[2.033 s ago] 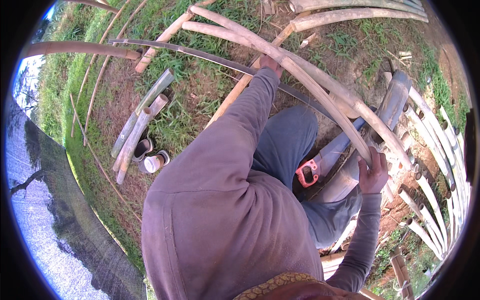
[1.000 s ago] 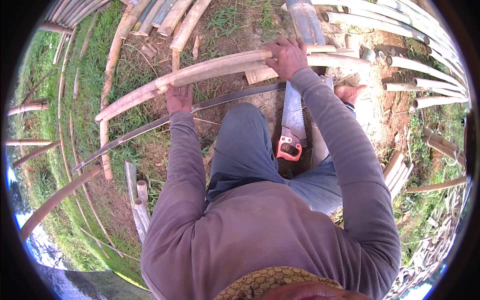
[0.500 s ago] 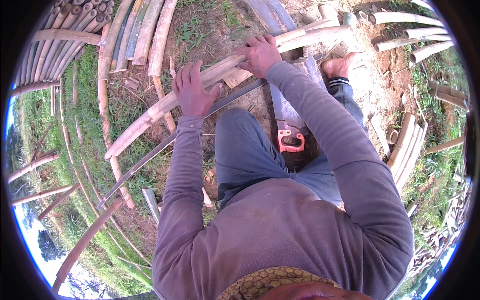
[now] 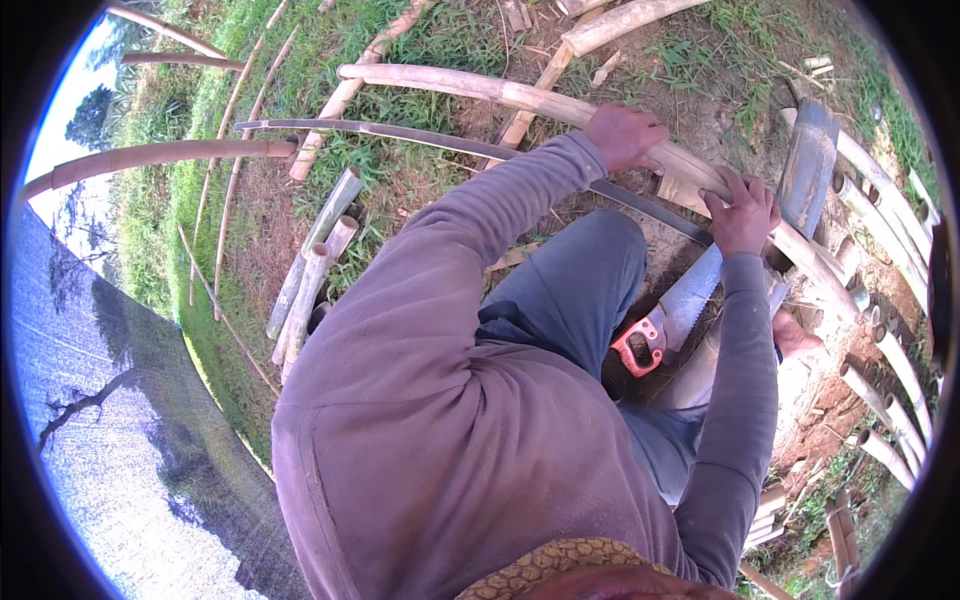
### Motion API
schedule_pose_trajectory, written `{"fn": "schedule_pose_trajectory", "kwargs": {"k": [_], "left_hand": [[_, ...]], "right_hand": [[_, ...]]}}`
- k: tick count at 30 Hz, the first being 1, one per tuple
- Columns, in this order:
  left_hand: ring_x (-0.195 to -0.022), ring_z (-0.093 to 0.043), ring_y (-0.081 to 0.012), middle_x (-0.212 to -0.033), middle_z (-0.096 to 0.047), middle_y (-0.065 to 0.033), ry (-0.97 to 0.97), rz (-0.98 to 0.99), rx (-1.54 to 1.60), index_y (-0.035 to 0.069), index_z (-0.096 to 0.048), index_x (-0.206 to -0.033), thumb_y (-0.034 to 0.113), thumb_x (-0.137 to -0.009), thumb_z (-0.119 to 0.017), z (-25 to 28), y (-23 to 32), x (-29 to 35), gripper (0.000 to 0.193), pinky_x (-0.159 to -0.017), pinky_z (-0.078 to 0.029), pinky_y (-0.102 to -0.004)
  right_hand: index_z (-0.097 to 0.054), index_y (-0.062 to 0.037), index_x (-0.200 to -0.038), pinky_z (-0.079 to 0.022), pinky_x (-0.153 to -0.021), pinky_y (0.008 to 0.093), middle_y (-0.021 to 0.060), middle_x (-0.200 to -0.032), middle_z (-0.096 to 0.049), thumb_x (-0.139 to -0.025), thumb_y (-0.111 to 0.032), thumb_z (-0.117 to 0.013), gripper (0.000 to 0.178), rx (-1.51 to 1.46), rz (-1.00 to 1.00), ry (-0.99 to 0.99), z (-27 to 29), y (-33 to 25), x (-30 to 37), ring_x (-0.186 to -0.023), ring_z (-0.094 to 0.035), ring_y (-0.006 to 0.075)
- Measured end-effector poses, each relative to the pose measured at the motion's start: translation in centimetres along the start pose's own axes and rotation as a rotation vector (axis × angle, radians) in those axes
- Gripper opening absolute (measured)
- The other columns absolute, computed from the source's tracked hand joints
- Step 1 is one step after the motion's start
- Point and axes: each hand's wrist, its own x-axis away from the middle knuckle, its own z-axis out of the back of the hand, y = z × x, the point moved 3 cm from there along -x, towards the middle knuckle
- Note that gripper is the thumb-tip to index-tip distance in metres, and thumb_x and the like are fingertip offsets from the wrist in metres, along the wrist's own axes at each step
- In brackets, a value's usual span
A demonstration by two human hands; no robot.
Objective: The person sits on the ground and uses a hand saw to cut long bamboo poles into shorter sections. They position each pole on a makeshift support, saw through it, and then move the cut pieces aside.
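Observation:
A long, pale bamboo pole (image 4: 545, 103) lies crosswise in front of me, just past my bent knee. My left hand (image 4: 622, 135) is closed over its middle stretch. Farther right, my right hand (image 4: 742, 212) grips the same pole from above, with bent fingers over its far side. Between the pole and my knee runs a long, thin, flat strip (image 4: 640, 203), dark with a pale edge, touched by neither hand. A handsaw (image 4: 690, 300) with an orange-red handle rests beside my knee, its blade pointing away from me.
A wide split bamboo piece (image 4: 808, 165) lies beyond my right hand. Short bamboo lengths (image 4: 318, 270) are on the grass at left, and more cut bamboo (image 4: 895, 360) lies at far right. My bare foot (image 4: 795, 335) is near the pole's right end. Dark netting (image 4: 120, 400) hangs at lower left.
The view has swung leftward, so the scene sits farther right and turned. My left hand's fingers, spread on the pole before, are now curled over it. My right hand still grips the pole.

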Motion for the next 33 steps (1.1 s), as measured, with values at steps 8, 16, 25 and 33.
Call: {"fn": "schedule_pose_trajectory", "kwargs": {"k": [8, 16, 25, 33], "left_hand": [[-0.114, -0.059, -0.0301, -0.117, -0.060, -0.0152, 0.485, 0.232, 0.057, 0.005, -0.062, -0.118, 0.051, -0.089, -0.080, 4.3, 1.4, 4.0, 0.057, -0.098, -0.048, -0.0422], [-0.132, -0.051, -0.0329, -0.146, -0.050, -0.0158, 1.244, 1.463, 1.997, 0.007, -0.048, -0.144, 0.055, -0.112, -0.046, -7.4, -8.4, 11.9, 0.058, -0.114, -0.036, -0.0614], [-0.155, -0.035, -0.0376, -0.168, -0.035, -0.0116, 1.188, 1.261, 1.891, 0.015, -0.031, -0.165, 0.054, -0.116, -0.033, -3.3, -9.5, 8.8, 0.063, -0.126, -0.025, -0.0643], [-0.152, -0.039, -0.0395, -0.164, -0.038, -0.0176, 1.101, 1.246, 1.858, 0.010, -0.034, -0.161, 0.047, -0.118, -0.031, -1.9, -11.9, 9.2, 0.057, -0.127, -0.028, -0.0655]], "right_hand": [[-0.077, -0.0324, -0.127, -0.036, -0.110, 0.0524, 0.0012, -0.119, -0.065, -0.075, -0.040, -0.091, 0.054, 0.024, -0.050, -0.013, 0.7, 1.2, 0.4, -0.121, -0.061, 0.0260], [-0.078, -0.0321, -0.125, -0.037, -0.110, 0.0533, 0.0020, -0.119, -0.065, -0.075, -0.040, -0.091, 0.053, 0.044, -0.075, -0.012, 0.9, 1.2, 0.7, -0.121, -0.060, 0.0276], [-0.078, -0.0331, -0.127, -0.036, -0.110, 0.0573, 0.0028, -0.114, -0.064, -0.075, -0.043, -0.090, 0.054, -0.008, -0.074, 0.005, 0.8, -0.2, 0.2, -0.121, -0.059, 0.0293], [-0.078, -0.0343, -0.126, -0.035, -0.110, 0.0561, -0.0001, -0.115, -0.065, -0.076, -0.044, -0.090, 0.052, 0.010, -0.097, -0.030, 0.5, -3.2, -2.1, -0.120, -0.059, 0.0278]]}}
